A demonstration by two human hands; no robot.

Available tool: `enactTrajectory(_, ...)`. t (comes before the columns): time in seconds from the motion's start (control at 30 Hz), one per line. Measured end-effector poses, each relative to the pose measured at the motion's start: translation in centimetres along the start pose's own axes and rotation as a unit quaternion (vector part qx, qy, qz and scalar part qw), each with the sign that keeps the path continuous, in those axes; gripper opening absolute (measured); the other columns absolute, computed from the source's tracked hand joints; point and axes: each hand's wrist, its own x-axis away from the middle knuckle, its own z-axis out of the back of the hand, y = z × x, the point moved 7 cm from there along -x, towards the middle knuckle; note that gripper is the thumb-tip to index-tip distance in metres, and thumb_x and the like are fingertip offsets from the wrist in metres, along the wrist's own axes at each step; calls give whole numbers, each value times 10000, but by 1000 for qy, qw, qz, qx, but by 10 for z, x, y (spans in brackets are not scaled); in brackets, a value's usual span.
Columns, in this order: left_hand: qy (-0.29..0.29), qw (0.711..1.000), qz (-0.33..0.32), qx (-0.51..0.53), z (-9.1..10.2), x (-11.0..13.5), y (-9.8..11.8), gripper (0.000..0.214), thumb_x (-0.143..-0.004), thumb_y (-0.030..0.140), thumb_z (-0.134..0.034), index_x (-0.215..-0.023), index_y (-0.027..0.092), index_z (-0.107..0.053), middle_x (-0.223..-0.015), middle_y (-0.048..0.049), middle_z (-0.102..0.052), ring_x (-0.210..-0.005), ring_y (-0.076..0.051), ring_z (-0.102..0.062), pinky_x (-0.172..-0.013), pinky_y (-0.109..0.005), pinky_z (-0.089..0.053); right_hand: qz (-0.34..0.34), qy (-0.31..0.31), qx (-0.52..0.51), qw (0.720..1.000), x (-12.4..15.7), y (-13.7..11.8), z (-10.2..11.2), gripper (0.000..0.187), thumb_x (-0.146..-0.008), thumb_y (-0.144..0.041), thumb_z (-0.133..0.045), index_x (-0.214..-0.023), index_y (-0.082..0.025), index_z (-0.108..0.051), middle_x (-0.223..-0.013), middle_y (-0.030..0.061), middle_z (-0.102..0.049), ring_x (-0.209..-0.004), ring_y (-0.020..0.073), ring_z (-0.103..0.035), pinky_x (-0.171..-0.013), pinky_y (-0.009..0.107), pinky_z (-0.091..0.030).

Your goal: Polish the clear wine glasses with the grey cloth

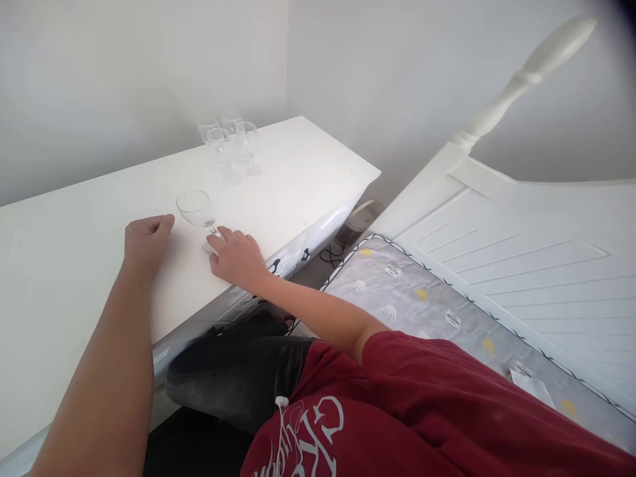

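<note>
A clear stemmed glass [195, 207] leans over the white dresser top, its bowl tipped toward the upper left. My right hand [239, 257] is closed on the lower stem and foot of this glass, the fingertips partly covering it. To the left of the bowl, my left hand [148, 242] is curled closed with the thumb against the fingers, apart from the glass. What it holds, if anything, is hidden. Farther back, several similar clear glasses [247, 142] stand upright in a close group near the wall.
The white dresser top [293, 179] ends at a front edge with drawers and dark handles [305, 254] below. On the right are a patterned mattress [397, 291] and a white headboard [536, 245] with a turned post. Cables [330, 254] and a pale round object [365, 215] sit in the gap.
</note>
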Motion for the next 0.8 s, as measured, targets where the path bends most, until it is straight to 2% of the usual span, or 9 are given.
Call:
enactTrajectory(0.03,15,999,-10,-50,2,2,3,490,-882,455,-597,-595,205,-288,-595,5,-217,-649,-131,-218,-589,-269,-164,-3,-6,-1,1000,-1,-1,-1,377,-1082,-299,-446,-1406,-234,-626,-1653,131,-555,-1253,306,-644,-1022,459,-567)
enactTrajectory(0.13,21,995,-33,-97,2,8,7,460,-881,440,-550,-613,194,-268,-624,-2,-213,-669,-133,-239,-579,-265,-200,-12,-20,4,1000,-5,0,-5,398,-1078,-288,-439,-1439,-245,-601,-1695,123,-518,-1262,313,-640,-1032,476,-563)
enactTrajectory(0.43,-2,989,-98,-111,0,26,9,487,-936,393,-545,-619,193,-234,-656,-13,-168,-668,-138,-191,-611,-316,-177,-28,-17,-9,999,-5,2,-15,412,-1065,-237,-419,-1439,-248,-590,-1636,124,-569,-1328,350,-611,-1067,512,-539)
enactTrajectory(0.6,-9,990,-56,-127,-4,23,0,499,-980,380,-550,-630,201,-243,-624,-9,-175,-681,-146,-200,-623,-317,-191,-14,-6,-1,1000,-5,1,-15,452,-1059,-216,-399,-1463,-222,-603,-1571,135,-623,-1292,334,-633,-1048,484,-549)
enactTrajectory(0.73,10,982,-118,-146,-4,20,2,497,-987,297,-560,-621,219,-234,-607,14,-179,-725,-133,-256,-635,-308,-214,-10,-8,10,1000,-4,-1,-16,486,-1058,-226,-419,-1518,-200,-575,-1672,156,-542,-1326,349,-624,-1089,522,-535)
enactTrajectory(0.8,11,978,-134,-161,-5,16,-2,457,-977,300,-601,-628,241,-312,-656,43,-187,-702,-103,-280,-663,-272,-220,-13,-7,12,1000,-3,-2,-17,506,-1062,-226,-415,-1549,-184,-549,-1696,173,-511,-1342,367,-610,-1099,548,-525)
